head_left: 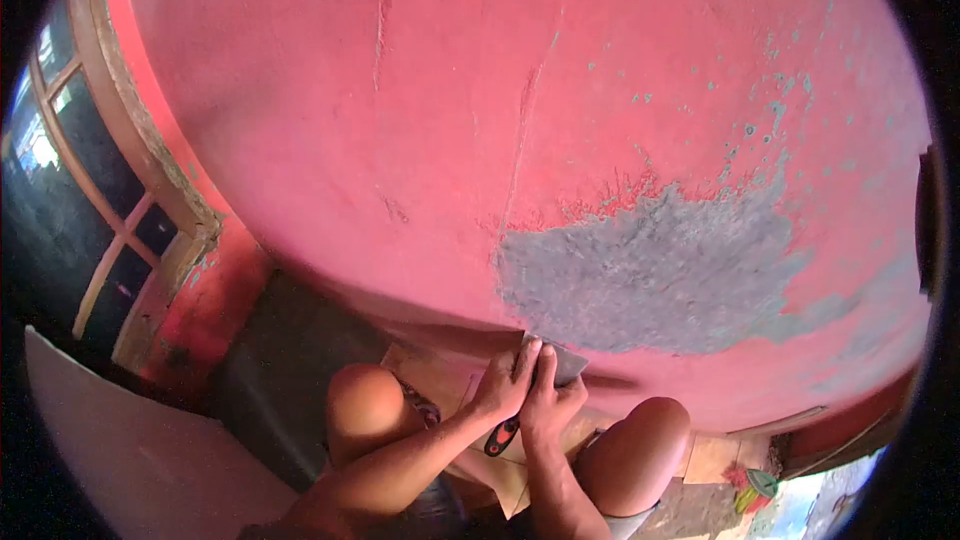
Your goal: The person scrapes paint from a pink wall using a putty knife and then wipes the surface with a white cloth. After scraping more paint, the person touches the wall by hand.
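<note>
Knees [365,395] bent, scraper [565,365] pressed to wall [400,140]
It is clenched by left hand [505,385] and right hand [550,407]; one grey patch [650,270] is bared, most pink paint apparently left.

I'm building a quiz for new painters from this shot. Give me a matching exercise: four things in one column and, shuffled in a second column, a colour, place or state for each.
Things:
1. wall
2. bare patch
3. scraper
4. window

Descriptions:
A. grey, with the paint gone
B. gripped by the left hand and the right hand
C. at the far left of the view, in a wooden frame
D. coated in pink-red paint

Pairs: 1-D, 2-A, 3-B, 4-C.
</note>
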### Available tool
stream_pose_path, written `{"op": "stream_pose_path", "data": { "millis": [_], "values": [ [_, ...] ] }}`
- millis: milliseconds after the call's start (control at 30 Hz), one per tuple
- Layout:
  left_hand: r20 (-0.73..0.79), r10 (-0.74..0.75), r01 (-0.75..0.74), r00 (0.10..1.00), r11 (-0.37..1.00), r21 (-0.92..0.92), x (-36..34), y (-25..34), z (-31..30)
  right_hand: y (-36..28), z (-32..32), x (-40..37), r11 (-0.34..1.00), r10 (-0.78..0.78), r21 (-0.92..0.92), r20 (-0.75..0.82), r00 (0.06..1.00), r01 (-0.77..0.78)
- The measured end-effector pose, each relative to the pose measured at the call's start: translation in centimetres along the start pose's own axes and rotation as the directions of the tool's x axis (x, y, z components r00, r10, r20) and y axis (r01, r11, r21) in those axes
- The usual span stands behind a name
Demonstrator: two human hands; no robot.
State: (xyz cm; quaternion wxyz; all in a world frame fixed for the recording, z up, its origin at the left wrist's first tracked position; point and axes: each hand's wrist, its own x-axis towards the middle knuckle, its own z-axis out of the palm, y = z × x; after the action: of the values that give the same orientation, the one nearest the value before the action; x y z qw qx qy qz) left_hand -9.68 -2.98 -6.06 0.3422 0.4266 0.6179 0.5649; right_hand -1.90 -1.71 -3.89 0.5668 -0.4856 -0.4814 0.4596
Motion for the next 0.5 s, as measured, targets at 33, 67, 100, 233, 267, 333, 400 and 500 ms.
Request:
{"op": "stream_pose_path", "data": {
  "millis": [33, 67, 100, 233, 267, 333, 400, 500],
  "values": [
    [0.053, -0.155, 0.152, 0.986, 0.987, 0.059, -0.1, 0.5, -0.4, -0.4, 0.0, -0.2, 1.0, 0.016, 0.027, 0.002, 1.0, -0.016],
    [0.017, -0.107, 0.106, 0.994, 0.994, 0.039, -0.1, 0.9, -0.5, -0.9, 0.1, -0.2, 0.998, 0.032, 0.057, 0.003, 0.999, -0.032],
    [-0.017, -0.064, 0.064, 0.998, 0.998, 0.02, -0.2, 1.2, -0.2, -1.8, 0.3, -0.3, 0.998, 0.041, 0.04, 0.007, 0.999, -0.042],
    [-0.02, -0.043, 0.044, 0.999, 0.999, 0.014, -0.3, 0.0, 0.0, 0.1, 0.3, -0.1, 0.999, -0.036, 0.015, -0.029, 0.999, 0.036],
    [0.003, -0.044, 0.044, 0.999, 0.999, -0.012, 0.1, 0.2, 0.0, -0.1, 0.1, -0.1, 0.999, -0.053, 0.002, -0.027, 0.998, 0.053],
    [-0.054, 0.075, -0.075, 0.996, 0.997, 0.006, 0.7, -0.1, 0.4, -0.6, 0.2, 0.1, 0.997, -0.083, -0.009, -0.022, 0.996, 0.083],
    [-0.083, 0.147, -0.144, 0.986, 0.989, 0.04, 0.6, 0.0, 0.5, -1.1, 0.3, 0.3, 0.997, -0.079, 0.004, -0.01, 0.997, 0.079],
    [-0.031, 0.03, -0.029, 0.999, 0.999, 0.046, 0.1, -0.1, 0.2, -0.3, -0.1, 0.2, 0.998, -0.027, -0.062, 0.0, 1.0, 0.027]
  ]
}}
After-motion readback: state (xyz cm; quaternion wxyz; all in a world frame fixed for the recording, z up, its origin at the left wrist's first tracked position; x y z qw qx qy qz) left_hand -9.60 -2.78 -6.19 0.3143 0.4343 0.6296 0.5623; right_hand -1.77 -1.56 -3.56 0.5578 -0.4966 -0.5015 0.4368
